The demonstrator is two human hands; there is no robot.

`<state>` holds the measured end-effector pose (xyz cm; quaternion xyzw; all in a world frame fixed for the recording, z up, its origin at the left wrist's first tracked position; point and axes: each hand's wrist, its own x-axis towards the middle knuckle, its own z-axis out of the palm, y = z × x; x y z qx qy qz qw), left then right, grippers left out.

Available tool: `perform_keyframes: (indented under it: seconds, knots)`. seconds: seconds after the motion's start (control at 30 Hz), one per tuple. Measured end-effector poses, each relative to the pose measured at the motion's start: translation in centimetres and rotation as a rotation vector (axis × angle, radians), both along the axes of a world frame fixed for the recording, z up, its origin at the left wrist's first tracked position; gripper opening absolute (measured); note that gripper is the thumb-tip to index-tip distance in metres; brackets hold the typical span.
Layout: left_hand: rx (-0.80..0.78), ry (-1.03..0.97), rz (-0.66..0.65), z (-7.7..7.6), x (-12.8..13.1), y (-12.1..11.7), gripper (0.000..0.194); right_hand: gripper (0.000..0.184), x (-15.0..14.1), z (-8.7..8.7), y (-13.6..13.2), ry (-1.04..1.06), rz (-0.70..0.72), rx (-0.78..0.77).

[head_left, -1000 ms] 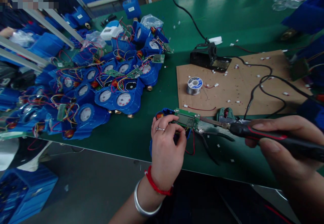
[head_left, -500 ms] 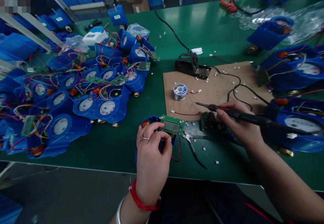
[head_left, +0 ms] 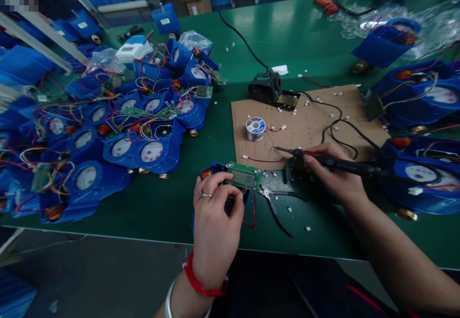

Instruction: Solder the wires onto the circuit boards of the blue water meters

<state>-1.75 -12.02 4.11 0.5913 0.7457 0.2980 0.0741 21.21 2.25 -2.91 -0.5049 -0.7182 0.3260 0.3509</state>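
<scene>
Two hands are at work at the tabletop (head_left: 215, 140). The left hand (head_left: 217, 217) has its fingers curled and holding one circuit board (head_left: 244, 176) at its left end; this board lies over one blue case (head_left: 213, 168), near the front edge. The right hand (head_left: 336, 171) grasps one soldering iron (head_left: 345, 165) firmly in its fingers. One solder spool (head_left: 255, 130) and one iron stand (head_left: 266, 91) are on one cardboard sheet (head_left: 305, 135). One pair of cutters (head_left: 266, 193) lies just beside the board. Many meters (head_left: 153, 151) crowd the left side, too overlapped to count; three bigger-looking units (head_left: 424, 174) stand at right.

Compared with one second ago, the iron's tip has left the board and is now above or on the cardboard, near the loose solder end; contact I cannot tell. The left hand stays on the board.
</scene>
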Motion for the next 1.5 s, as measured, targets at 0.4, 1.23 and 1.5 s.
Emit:
perform_keyframes:
  seconds: [0.4,1.23,1.5]
  knots:
    - [0.0,-0.018,0.006,0.1,0.1,0.0,0.01,0.019,-0.1,1.1,-1.3,0.262,-0.041,-0.13]
    - [-0.017,-0.065,0.01,0.3,0.1,0.0,0.011,0.018,-1.0,6.9,-4.7,0.093,0.517,0.27]
    - [-0.027,-0.062,0.016,0.3,0.1,-0.1,0.011,0.016,-1.3,6.9,-4.6,0.082,0.528,0.262]
